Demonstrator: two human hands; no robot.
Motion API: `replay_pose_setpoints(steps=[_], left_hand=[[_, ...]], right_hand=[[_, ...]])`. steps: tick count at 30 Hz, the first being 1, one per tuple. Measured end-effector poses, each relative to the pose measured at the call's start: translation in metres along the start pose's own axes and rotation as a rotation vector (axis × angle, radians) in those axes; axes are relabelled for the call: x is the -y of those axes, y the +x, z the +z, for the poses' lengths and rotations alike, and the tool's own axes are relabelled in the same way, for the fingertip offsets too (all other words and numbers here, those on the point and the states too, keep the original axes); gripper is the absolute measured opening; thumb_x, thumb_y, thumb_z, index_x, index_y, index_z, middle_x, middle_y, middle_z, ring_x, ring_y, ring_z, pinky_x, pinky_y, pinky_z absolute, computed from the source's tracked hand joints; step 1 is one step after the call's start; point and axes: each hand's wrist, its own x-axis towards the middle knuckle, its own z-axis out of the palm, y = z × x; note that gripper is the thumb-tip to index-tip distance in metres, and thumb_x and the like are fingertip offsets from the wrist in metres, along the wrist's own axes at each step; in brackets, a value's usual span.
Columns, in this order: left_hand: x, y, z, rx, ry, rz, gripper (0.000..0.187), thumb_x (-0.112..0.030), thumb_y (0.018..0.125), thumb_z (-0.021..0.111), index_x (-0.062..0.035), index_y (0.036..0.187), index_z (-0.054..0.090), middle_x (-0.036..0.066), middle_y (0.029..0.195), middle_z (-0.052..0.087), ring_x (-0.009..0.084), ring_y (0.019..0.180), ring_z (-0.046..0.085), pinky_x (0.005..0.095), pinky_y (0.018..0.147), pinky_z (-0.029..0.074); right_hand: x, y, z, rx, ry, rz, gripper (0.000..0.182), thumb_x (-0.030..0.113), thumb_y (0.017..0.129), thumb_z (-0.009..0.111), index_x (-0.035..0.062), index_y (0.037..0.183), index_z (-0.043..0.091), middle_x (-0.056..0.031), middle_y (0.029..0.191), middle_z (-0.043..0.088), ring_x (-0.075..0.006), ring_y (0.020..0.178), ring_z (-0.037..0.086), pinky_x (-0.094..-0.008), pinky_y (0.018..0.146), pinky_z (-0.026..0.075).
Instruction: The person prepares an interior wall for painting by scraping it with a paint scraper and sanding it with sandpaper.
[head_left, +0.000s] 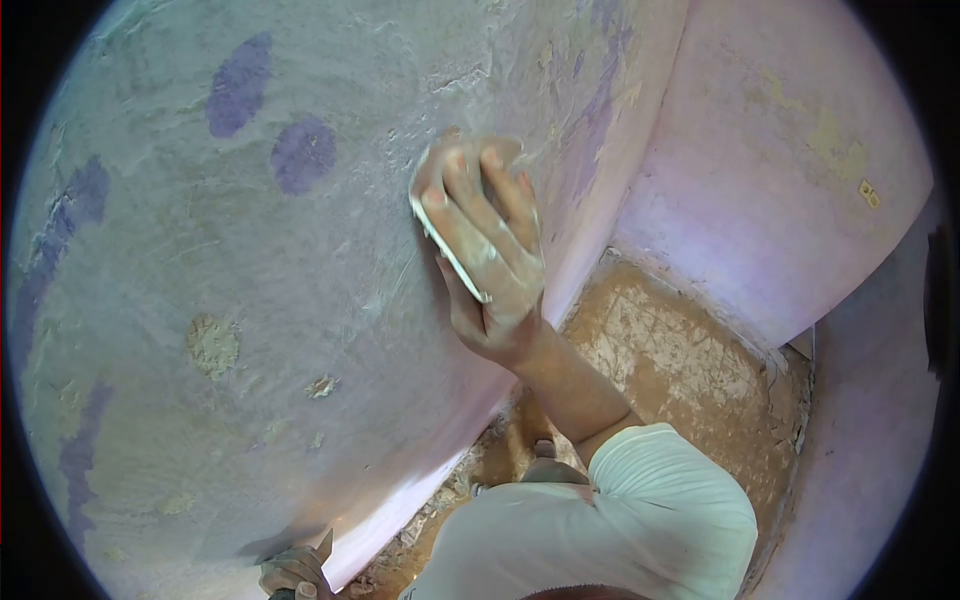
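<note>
My right hand (495, 245) presses against the patchy grey wall (330, 260). Under its fingers is a thin, flat plate (450, 252) with a straight white edge; its exact kind is hard to make out. White smears mark the fingers and knuckles. At the bottom edge, my left hand (290, 573) is closed around the dark handle of what looks like a putty knife (326, 546), its pointed blade corner showing near the wall. The frame cuts off part of this hand. Above the right hand, the wall has a rough, cracked ridge (460, 80).
Purple patches (303, 155) and a chipped pale spot (213, 345) mark the wall. To the right, a pinkish wall (760, 170) carries a small yellow fitting (869, 193). Below lies a brown, white-stained floor (660, 350), with debris (425, 520) along the wall's foot.
</note>
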Motion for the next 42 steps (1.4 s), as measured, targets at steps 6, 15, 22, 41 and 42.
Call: replay_pose_setpoints(steps=[6,15,22,41,42], left_hand=[[0.01,0.005,0.0,0.002,-0.029,-0.021,0.037,-0.015,0.082,0.067,-0.0116,0.062,0.036,-0.003,0.046,0.032,0.0089,0.038,0.025,0.0276,0.042,0.022],[0.017,0.007,0.0,0.0,-0.058,-0.049,0.037,-0.015,0.081,0.067,-0.0114,0.062,0.036,-0.003,0.046,0.032,0.0091,0.038,0.026,0.0276,0.042,0.022],[0.016,0.007,-0.002,-0.007,-0.058,-0.058,0.037,-0.014,0.081,0.067,-0.0112,0.062,0.036,-0.002,0.045,0.033,0.0093,0.038,0.026,0.0276,0.041,0.022],[0.002,0.001,0.003,-0.031,0.011,-0.067,0.036,-0.014,0.08,0.068,-0.0108,0.062,0.037,-0.002,0.045,0.034,0.0097,0.038,0.027,0.0277,0.041,0.022],[0.0,-0.001,0.003,-0.036,0.021,-0.065,0.036,-0.014,0.08,0.068,-0.0108,0.062,0.037,-0.001,0.045,0.034,0.0097,0.038,0.027,0.0277,0.041,0.022]], right_hand=[[-0.005,0.019,0.01,-0.066,-0.006,-0.07,0.045,-0.004,0.082,0.058,0.0013,0.126,0.057,-0.0216,0.138,0.049,-0.0363,0.138,0.033,-0.0456,0.114,0.022],[-0.015,0.021,0.027,-0.135,0.077,-0.024,0.049,0.025,0.096,0.047,0.0134,0.143,0.041,-0.0114,0.151,0.034,-0.0361,0.141,0.025,-0.0529,0.116,0.011],[-0.035,0.015,0.016,-0.108,0.119,0.07,0.051,0.025,0.096,0.045,0.0047,0.142,0.038,-0.0151,0.153,0.027,-0.0286,0.144,0.02,-0.0463,0.118,0.01],[0.003,-0.037,0.046,0.242,-0.201,-0.325,0.055,0.031,0.095,0.044,0.0051,0.143,0.036,-0.0146,0.154,0.026,-0.029,0.144,0.019,-0.0468,0.117,0.011],[-0.024,-0.014,0.038,0.173,-0.236,-0.221,0.055,0.031,0.095,0.044,0.0051,0.143,0.036,-0.0146,0.154,0.025,-0.0291,0.144,0.019,-0.0469,0.117,0.011]])
